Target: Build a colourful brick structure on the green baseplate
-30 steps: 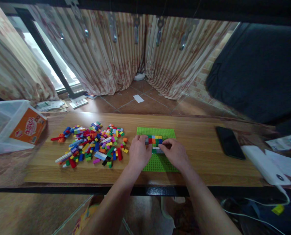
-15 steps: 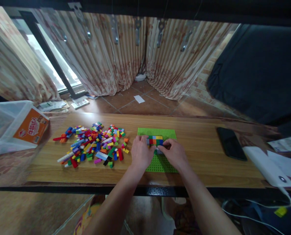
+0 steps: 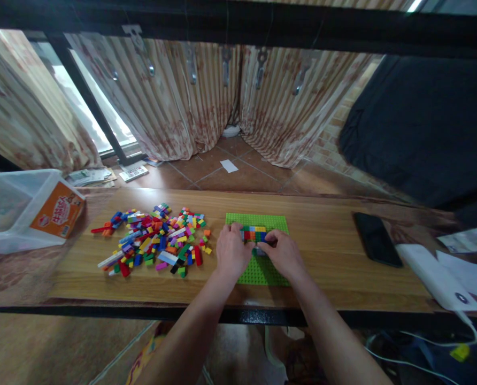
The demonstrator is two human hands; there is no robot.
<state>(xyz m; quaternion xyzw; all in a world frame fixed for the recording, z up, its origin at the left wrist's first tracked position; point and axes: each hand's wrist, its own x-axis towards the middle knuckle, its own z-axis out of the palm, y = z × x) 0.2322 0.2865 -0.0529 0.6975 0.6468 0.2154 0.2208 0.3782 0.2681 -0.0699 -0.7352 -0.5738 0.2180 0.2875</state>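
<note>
A green studded baseplate (image 3: pixel 262 274) lies on the wooden tabletop, and a small block of multicoloured toy bricks (image 3: pixel 254 233) stands on it. My left hand (image 3: pixel 232 250) is closed around the left side of these bricks, its thumb at their near edge. On the right side, my right hand (image 3: pixel 282 254) is closed with thumb and forefinger against the bricks, close to a blue one. Both hands hide parts of the built bricks. Whether a loose brick sits between the right fingertips I cannot make out.
Left of the baseplate spreads a pile of loose toy bricks (image 3: pixel 154 238). A clear plastic bin (image 3: pixel 22 214) with an orange label stands at the far left. To the right lie a black phone (image 3: pixel 377 239) and a white power bank (image 3: pixel 437 278) with a cable.
The whole view has shifted slightly downward in the picture. Both hands keep nearly the same place on the bricks, the right fingers bent a little differently.
</note>
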